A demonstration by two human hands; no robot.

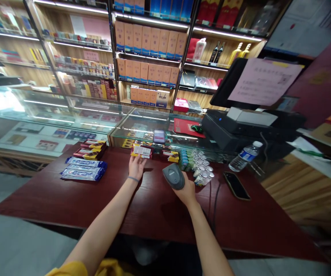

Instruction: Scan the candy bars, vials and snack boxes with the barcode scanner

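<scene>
- Yellow sleeve (73, 269) lies nearest; bare forearms (108, 224) extend over the dark red table (151, 214).
- Right hand (187, 191): closed around scanner (172, 176), above mid-table; nose appears aimed away and leftward, axis oblique.
- Left hand (136, 169): gripping red-yellow packet (141, 150) beside the glass counter (131, 126); long axis left-to-right, pale label camera-facing.
- Step, judged: presenting label for scanning. Next move calls for aligning scanner with label.
</scene>
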